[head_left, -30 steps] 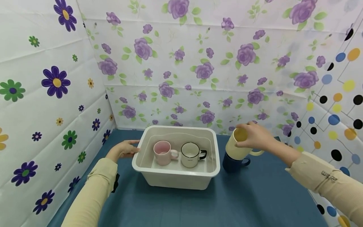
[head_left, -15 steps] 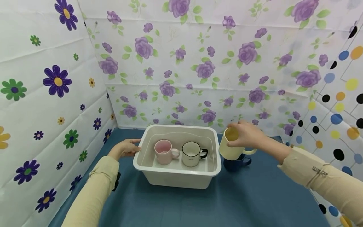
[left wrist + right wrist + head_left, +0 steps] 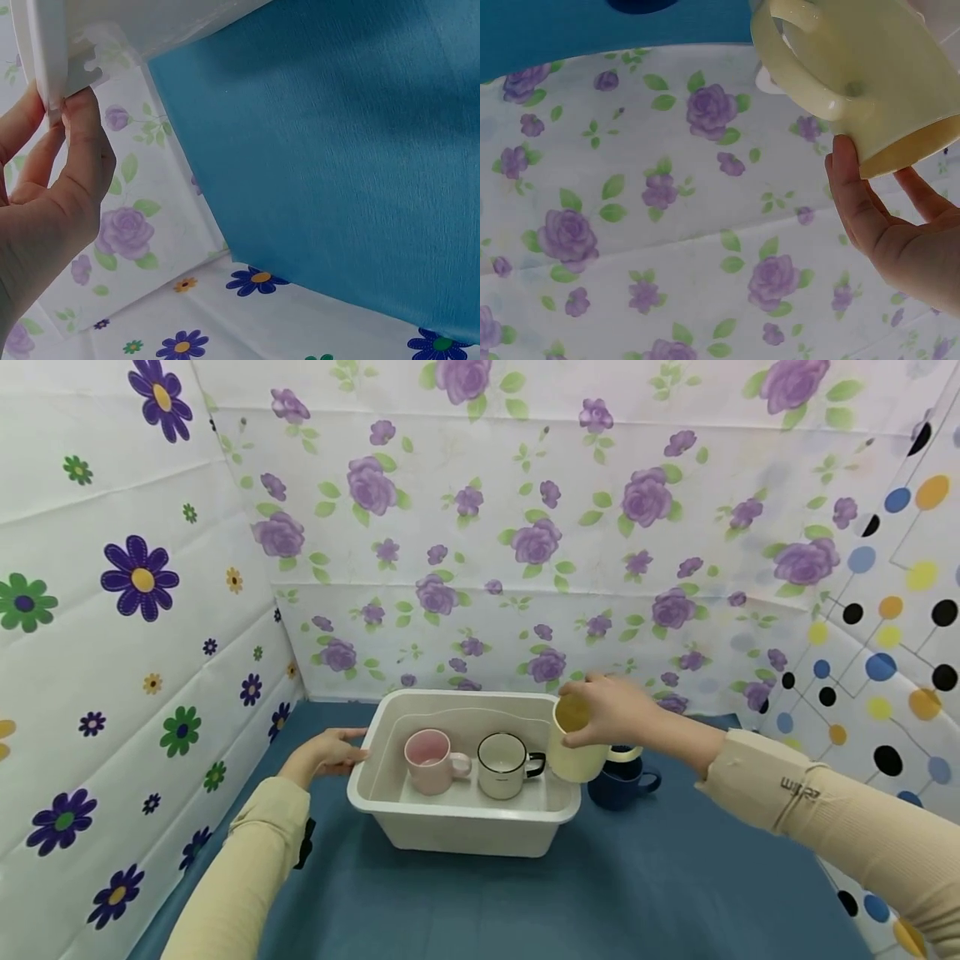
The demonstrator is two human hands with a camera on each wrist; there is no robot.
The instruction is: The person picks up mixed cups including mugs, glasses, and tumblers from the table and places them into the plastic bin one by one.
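Note:
My right hand (image 3: 618,710) grips a pale yellow mug (image 3: 573,756) by its rim, over the right wall of a white plastic tub (image 3: 465,839). In the right wrist view, fingers and thumb hold the rim of the yellow mug (image 3: 885,75), its handle facing away from the palm. At the tub's left end my left hand (image 3: 326,753) pinches the rim; the left wrist view has fingers and thumb on both sides of the tub's edge (image 3: 49,60). Inside the tub stand a pink mug (image 3: 430,768) and a cream mug (image 3: 501,772) with black rim and handle.
A dark blue mug (image 3: 615,789) stands on the teal tabletop (image 3: 675,877), just right of the tub and partly behind the yellow mug. Flowered sheets (image 3: 450,527) hang behind and at the left, a dotted one (image 3: 885,693) at the right.
My right hand has carried the yellow mug leftward, from above the dark blue mug to over the tub's right edge. More of the blue mug shows. The left hand stays on the tub.

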